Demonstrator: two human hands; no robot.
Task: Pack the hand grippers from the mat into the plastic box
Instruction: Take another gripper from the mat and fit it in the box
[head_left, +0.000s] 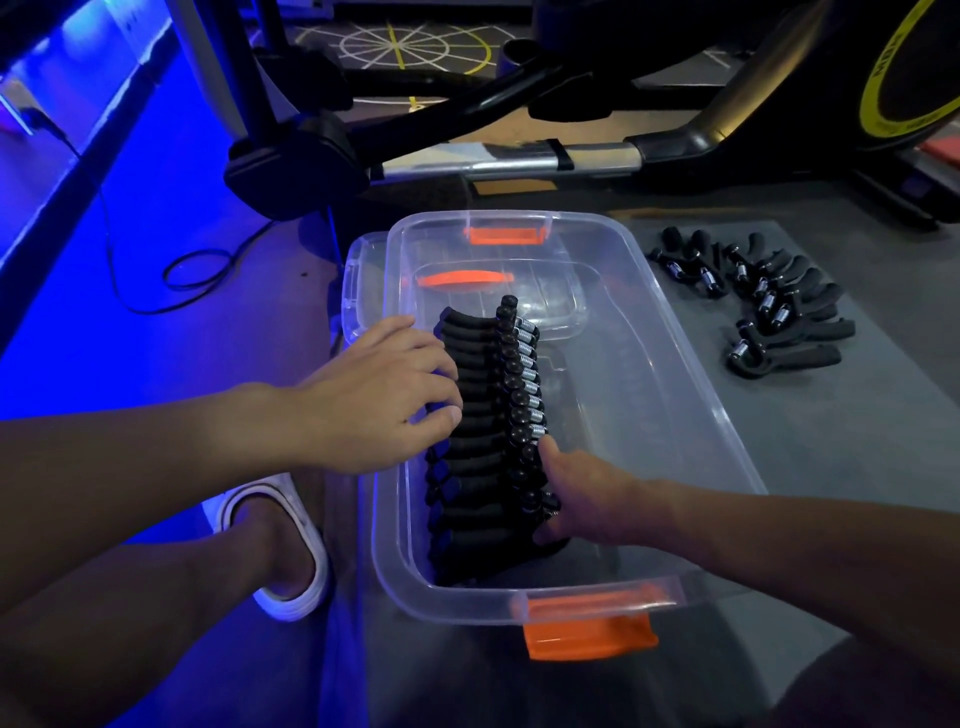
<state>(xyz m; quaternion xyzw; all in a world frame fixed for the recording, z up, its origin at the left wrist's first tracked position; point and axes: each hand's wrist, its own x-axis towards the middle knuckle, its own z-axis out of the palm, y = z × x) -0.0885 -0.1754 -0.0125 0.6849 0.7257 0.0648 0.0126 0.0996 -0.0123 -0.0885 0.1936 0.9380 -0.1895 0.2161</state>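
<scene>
Head view: your left hand (379, 395) rests with bent fingers on the packed grippers (483, 415) in the box (675, 374). Your right hand (576, 493) grips their near end. Loose grippers (769, 306) lie on the mat (857, 426). They are probably stiff and light; hold the foam handles, not the springs.

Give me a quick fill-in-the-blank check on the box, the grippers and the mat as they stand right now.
1. The latches on the plastic box are ____.
2. The packed row of hand grippers stands along the box's ____ side.
3. The loose hand grippers lie on the mat to the ____ of the box.
4. The slipper on the floor left of the box is ____.

Missing words: orange; left; right; white.
</scene>
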